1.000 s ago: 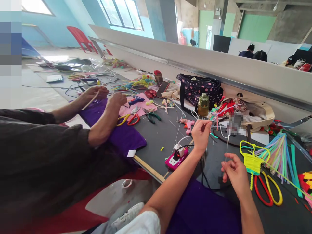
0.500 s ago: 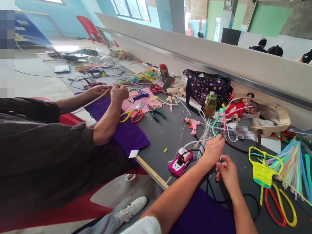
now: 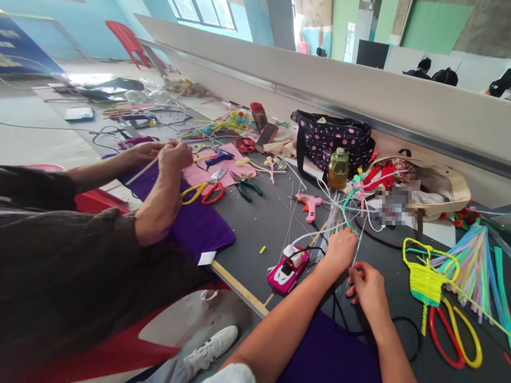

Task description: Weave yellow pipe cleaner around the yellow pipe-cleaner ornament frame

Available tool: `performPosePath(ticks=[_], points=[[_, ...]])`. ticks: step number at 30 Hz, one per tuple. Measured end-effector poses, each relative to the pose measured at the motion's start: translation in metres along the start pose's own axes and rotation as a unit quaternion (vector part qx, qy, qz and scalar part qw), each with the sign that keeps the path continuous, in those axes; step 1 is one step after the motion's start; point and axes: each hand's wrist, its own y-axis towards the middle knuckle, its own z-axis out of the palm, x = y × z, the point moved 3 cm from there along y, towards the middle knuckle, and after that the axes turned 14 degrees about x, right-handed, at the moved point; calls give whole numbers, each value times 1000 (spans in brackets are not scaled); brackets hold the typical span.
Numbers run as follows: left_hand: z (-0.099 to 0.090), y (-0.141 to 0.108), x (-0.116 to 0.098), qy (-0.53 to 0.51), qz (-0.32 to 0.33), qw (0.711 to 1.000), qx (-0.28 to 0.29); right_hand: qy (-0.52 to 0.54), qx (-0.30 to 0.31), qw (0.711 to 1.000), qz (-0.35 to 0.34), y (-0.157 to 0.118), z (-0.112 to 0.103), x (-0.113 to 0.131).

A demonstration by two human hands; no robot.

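Note:
My left hand [image 3: 342,249] is closed, its fingertips at the lower end of a green pipe cleaner [image 3: 346,205] that bends up from the table. Just to the right and nearer me, my right hand [image 3: 369,290] has its fingers curled, with thumb and forefinger at the lower end of a thin wire [image 3: 361,240]. The fingers partly hide where the wire ends. Under and beside my left hand lies a bundle of thin straight wires [image 3: 332,221]. A pink glue gun [image 3: 308,206] rests left of the bundle.
A magenta power strip [image 3: 288,272] with cords lies left of my forearm. Right of my hands are a yellow pipe-cleaner piece [image 3: 426,279], scissors [image 3: 447,340] and loose pipe cleaners [image 3: 467,266]. A bottle [image 3: 338,169] and bags stand behind. Another person's hands [image 3: 173,159] work at left.
The view has shifted slightly, so things sit a little further left. My right hand has drawn down from my left, showing more of the thin wire between them.

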Motion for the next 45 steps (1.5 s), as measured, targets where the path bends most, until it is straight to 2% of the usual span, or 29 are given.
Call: performPosePath(ticks=[3, 6, 8, 10, 13, 15, 16, 18, 20, 21, 23, 26, 30, 32, 34, 37, 38, 42, 45], points=[[-5, -4, 5, -8, -6, 999, -32, -71, -8, 997, -18, -7, -4, 8], [-11, -7, 5, -39, -1, 997, -72, -125, -61, 989, -58, -16, -20, 19], [-17, -10, 0, -90, 45, 988, -118, -124, -122, 982, -67, -26, -43, 24], [-21, -13, -9, -169, 119, 964, -168, -105, -212, 969, -68, -40, -76, 23], [-22, -14, -26, -325, 188, 906, -196, -121, -369, 921, -37, -69, -129, 12], [-20, -10, -38, -465, 183, 851, -163, -181, -427, 885, 24, -85, -153, 1], [-18, -7, -45, -543, 168, 812, -130, -225, -437, 868, 67, -90, -161, -4], [-14, -1, -61, -687, 139, 711, -45, -273, -422, 852, 145, -93, -169, -14], [-11, 5, -75, -768, 114, 630, 14, -284, -395, 854, 184, -89, -171, -22], [-9, 7, -80, -790, 103, 604, 27, -280, -384, 860, 186, -85, -170, -26], [-3, 12, -85, -812, 84, 577, 31, -262, -377, 871, 174, -78, -170, -32], [14, 16, -84, -816, 68, 573, 37, -193, -400, 887, 129, -72, -173, -41], [35, 16, -81, -817, 47, 573, 53, 46, -398, 916, 8, -73, -172, -43], [38, 13, -82, -827, 38, 559, 41, 168, -373, 911, -52, -73, -166, -34], [36, 9, -85, -831, 44, 551, 60, 232, -346, 903, -101, -73, -157, -20], [27, 2, -95, -828, 124, 529, 138, 269, -303, 902, -148, -69, -140, 4], [23, 0, -96, -832, 141, 518, 143, 271, -288, 905, -154, -66, -135, 11], [15, 1, -89, -853, 138, 493, 104, 264, -228, 923, -160, -53, -118, 30], [14, 5, -81, -864, 117, 484, 73, 201, -266, 929, -162, -46, -116, 32]])
